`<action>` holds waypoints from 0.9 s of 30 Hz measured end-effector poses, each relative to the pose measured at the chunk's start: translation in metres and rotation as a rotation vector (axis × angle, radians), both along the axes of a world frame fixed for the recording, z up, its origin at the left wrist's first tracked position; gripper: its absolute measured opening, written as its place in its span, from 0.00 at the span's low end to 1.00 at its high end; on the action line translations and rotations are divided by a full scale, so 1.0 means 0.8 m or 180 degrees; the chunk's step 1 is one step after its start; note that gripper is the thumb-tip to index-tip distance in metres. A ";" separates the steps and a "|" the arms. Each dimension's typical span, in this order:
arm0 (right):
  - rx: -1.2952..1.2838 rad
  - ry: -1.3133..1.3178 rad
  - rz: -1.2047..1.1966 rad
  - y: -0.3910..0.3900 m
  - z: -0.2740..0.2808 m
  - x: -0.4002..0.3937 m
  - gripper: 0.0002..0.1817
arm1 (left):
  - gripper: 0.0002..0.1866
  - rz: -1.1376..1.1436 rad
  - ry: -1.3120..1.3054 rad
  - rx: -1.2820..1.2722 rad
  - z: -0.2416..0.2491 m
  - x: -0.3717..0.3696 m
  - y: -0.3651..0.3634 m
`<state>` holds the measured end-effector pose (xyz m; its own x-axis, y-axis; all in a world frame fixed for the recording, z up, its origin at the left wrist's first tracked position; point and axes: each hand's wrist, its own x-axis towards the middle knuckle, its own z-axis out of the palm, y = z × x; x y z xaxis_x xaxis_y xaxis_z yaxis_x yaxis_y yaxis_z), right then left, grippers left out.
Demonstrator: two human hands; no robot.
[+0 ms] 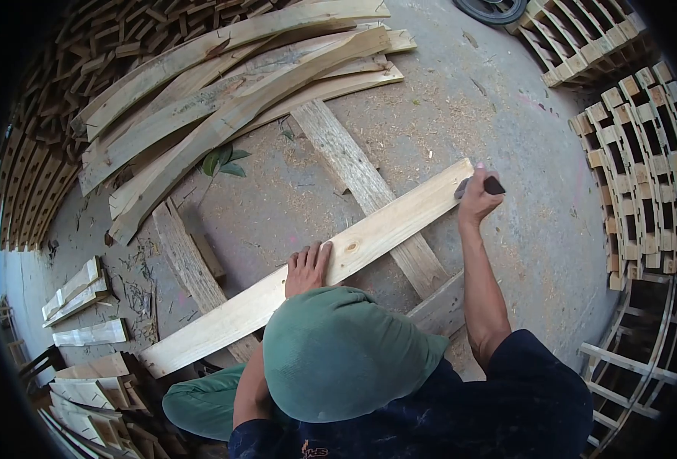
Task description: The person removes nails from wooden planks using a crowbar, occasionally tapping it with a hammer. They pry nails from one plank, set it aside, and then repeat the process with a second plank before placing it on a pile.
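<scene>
A long pale board point(361, 243) lies diagonally across two rough wooden pieces, the right one point(353, 168) and the left one point(189, 256). My left hand point(308, 268) rests flat on the board near its middle, fingers extended. At the board's upper right end, my right hand point(480, 200) is closed round a tool with a dark handle point(494, 185). A small greyish part of this tool shows beside the board's end; the rest is hidden by the hand.
Curved-looking planks point(246, 99) with nails lie at the upper left. Pallets point(637, 168) are stacked at right. Short boards point(78, 294) lie at left, leaves point(223, 161) and sawdust on the concrete floor. A black wheel point(493, 9) shows at the top.
</scene>
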<state>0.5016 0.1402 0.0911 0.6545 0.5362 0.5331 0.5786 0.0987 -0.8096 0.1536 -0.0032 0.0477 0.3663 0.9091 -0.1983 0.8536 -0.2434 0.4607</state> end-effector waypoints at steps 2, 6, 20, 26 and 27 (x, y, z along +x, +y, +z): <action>-0.0239 -0.1006 0.0993 -0.029 -0.010 -0.055 0.21 | 0.55 -0.0024 -0.0017 0.0112 -0.008 -0.003 -0.003; -0.0030 -0.1541 0.1764 -0.044 -0.011 -0.089 0.20 | 0.47 -0.0025 0.0200 0.0000 -0.005 -0.005 -0.007; -0.2377 0.2446 0.4897 -0.066 0.114 -0.219 0.20 | 0.54 0.0842 -0.0173 0.0669 -0.027 -0.081 -0.049; -0.1051 0.2098 0.5346 -0.052 0.134 -0.261 0.13 | 0.61 0.0389 0.0786 -0.0292 0.028 -0.193 -0.111; -0.1025 0.2303 0.5354 -0.050 0.135 -0.275 0.12 | 0.63 0.0435 0.0830 -0.0302 0.023 -0.205 -0.126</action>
